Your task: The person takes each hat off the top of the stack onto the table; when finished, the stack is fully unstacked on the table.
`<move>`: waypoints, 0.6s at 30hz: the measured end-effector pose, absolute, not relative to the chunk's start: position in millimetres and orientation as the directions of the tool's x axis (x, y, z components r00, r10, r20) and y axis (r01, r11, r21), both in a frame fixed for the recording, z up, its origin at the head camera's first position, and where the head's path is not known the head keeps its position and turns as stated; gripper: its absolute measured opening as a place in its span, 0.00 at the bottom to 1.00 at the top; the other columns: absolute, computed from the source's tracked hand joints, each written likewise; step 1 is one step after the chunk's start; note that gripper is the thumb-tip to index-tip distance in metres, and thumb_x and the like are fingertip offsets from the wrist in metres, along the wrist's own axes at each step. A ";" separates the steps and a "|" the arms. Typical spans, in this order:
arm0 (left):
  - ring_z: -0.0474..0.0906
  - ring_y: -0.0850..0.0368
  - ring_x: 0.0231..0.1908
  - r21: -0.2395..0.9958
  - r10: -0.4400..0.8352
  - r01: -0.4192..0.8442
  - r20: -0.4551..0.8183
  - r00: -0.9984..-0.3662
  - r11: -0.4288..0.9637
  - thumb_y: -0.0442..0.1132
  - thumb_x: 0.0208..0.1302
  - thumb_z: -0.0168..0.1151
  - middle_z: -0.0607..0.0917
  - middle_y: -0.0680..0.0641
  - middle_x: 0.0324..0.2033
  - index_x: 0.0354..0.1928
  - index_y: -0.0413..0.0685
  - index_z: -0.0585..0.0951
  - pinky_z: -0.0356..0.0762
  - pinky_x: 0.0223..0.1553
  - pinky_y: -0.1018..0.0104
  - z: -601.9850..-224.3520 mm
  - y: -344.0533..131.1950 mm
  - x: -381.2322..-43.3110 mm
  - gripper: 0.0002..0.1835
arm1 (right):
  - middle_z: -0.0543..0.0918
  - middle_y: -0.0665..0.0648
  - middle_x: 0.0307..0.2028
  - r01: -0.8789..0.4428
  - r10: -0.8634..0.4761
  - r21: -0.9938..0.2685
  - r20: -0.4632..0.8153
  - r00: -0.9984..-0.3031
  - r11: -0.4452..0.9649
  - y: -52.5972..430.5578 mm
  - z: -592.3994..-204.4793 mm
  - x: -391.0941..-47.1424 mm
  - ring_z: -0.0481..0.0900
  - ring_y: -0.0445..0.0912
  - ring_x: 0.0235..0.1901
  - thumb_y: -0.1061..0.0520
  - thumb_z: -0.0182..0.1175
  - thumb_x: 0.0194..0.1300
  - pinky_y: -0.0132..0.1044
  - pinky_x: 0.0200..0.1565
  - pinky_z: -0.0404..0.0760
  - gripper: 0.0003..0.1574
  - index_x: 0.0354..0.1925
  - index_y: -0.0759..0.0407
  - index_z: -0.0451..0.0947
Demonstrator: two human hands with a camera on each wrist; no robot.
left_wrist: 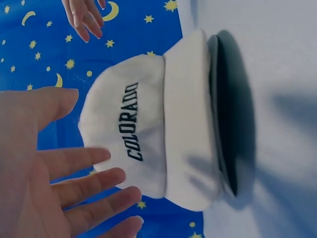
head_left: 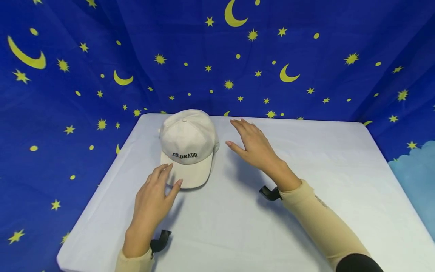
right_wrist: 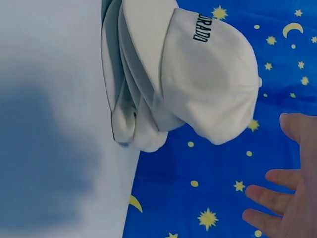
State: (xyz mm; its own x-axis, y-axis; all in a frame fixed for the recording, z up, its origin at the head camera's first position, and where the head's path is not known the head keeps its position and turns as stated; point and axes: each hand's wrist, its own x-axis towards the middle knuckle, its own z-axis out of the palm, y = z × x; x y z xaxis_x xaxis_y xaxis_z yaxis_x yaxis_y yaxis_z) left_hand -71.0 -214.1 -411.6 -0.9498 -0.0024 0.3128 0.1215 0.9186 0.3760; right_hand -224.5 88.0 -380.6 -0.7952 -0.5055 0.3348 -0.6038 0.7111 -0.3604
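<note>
A cream baseball cap (head_left: pixel 188 138) with dark COLORADO lettering sits upright at the back left of the table, its brim towards me. In the right wrist view, layered fabric edges (right_wrist: pixel 130 99) show below the cap's crown. My left hand (head_left: pixel 151 198) hovers by the brim's front left corner, fingers spread and holding nothing. Finger shadows fall on the brim (left_wrist: pixel 190 134) in the left wrist view. To the right of the cap, my right hand (head_left: pixel 253 145) is in the air with its fingers extended, apart from the cap. The cap's back is hidden.
A white cloth-covered table (head_left: pixel 306 158) with rounded corners lies under both hands. Blue fabric (head_left: pixel 190 41) with yellow moons and stars hangs behind it and at both sides. Black wrist mounts (head_left: pixel 270 193) stick out inward from the beige sleeves (head_left: pixel 319 219).
</note>
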 end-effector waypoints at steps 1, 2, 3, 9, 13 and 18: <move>0.73 0.39 0.64 0.385 -0.015 0.112 0.311 -0.950 0.916 0.57 0.73 0.60 0.74 0.42 0.67 0.72 0.42 0.71 0.75 0.52 0.38 -413.2 -214.9 -70.4 0.35 | 0.64 0.58 0.75 -0.601 -0.507 -0.365 0.327 -0.798 0.711 85.5 -381.4 -225.3 0.56 0.56 0.76 0.33 0.51 0.76 0.56 0.74 0.52 0.45 0.79 0.54 0.57; 0.73 0.39 0.63 0.393 -0.026 0.103 0.308 -0.951 0.914 0.57 0.72 0.60 0.75 0.41 0.66 0.72 0.41 0.70 0.75 0.52 0.38 -414.4 -215.6 -70.0 0.36 | 0.65 0.59 0.75 -0.598 -0.507 -0.370 0.320 -0.800 0.711 83.2 -382.1 -226.1 0.57 0.56 0.76 0.33 0.51 0.76 0.55 0.74 0.52 0.45 0.79 0.54 0.56; 0.73 0.39 0.63 0.398 -0.035 0.093 0.303 -0.952 0.912 0.57 0.72 0.60 0.75 0.41 0.66 0.73 0.40 0.70 0.75 0.52 0.38 -415.5 -216.1 -69.8 0.37 | 0.65 0.59 0.74 -0.596 -0.509 -0.374 0.313 -0.802 0.710 80.9 -382.9 -227.3 0.57 0.56 0.76 0.33 0.51 0.76 0.55 0.75 0.52 0.45 0.79 0.53 0.56; 0.74 0.39 0.62 0.420 -0.076 0.037 0.248 -0.966 0.907 0.60 0.73 0.58 0.75 0.40 0.64 0.73 0.39 0.68 0.75 0.51 0.38 -420.6 -218.1 -71.2 0.39 | 0.65 0.60 0.74 -0.592 -0.523 -0.385 0.278 -0.806 0.708 68.7 -384.5 -233.6 0.58 0.54 0.76 0.34 0.51 0.77 0.53 0.75 0.50 0.45 0.80 0.53 0.55; 0.74 0.40 0.60 0.441 -0.091 0.008 0.202 -0.975 0.897 0.61 0.74 0.55 0.76 0.41 0.63 0.73 0.39 0.69 0.75 0.51 0.38 -422.6 -219.4 -71.0 0.38 | 0.65 0.60 0.74 -0.594 -0.529 -0.401 0.271 -0.804 0.697 62.5 -386.1 -238.7 0.59 0.54 0.75 0.34 0.51 0.77 0.55 0.74 0.52 0.45 0.79 0.53 0.55; 0.75 0.42 0.60 0.475 -0.107 -0.021 0.154 -0.982 0.880 0.61 0.75 0.54 0.77 0.42 0.61 0.72 0.40 0.71 0.75 0.52 0.40 -425.7 -219.8 -70.6 0.37 | 0.67 0.60 0.73 -0.590 -0.527 -0.435 0.269 -0.806 0.680 55.5 -390.4 -246.4 0.62 0.57 0.73 0.33 0.50 0.77 0.58 0.71 0.59 0.44 0.79 0.55 0.57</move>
State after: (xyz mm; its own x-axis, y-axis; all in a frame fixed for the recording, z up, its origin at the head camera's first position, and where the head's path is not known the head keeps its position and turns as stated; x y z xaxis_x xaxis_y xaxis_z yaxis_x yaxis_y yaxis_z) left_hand -70.6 -219.8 -425.7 -0.9822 -0.1066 0.1545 -0.0207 0.8796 0.4752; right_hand -246.4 55.5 -390.4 -0.8059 -0.5274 0.2689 -0.5902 0.6803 -0.4346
